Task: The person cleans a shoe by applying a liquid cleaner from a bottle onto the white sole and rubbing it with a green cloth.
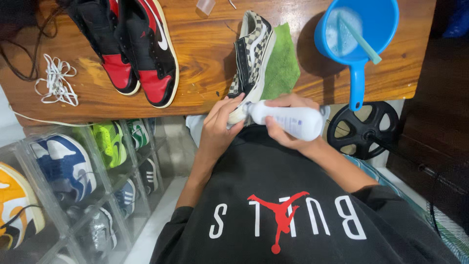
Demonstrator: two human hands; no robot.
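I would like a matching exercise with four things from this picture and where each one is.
Things:
1. white bottle
2. checkered shoe
3. blue dipper
4. white laces

Places:
A. loose on the table's left end
B. on the green cloth
C. in the right hand
D. on the table's right end, holding foamy water

Pairs: 1-C, 2-B, 3-D, 4-A

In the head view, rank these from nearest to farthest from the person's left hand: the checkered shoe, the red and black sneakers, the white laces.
1. Checkered shoe: touching the left hand at its heel, table's near edge.
2. Red and black sneakers: farther left on the table.
3. White laces: farthest, near the table's left end.
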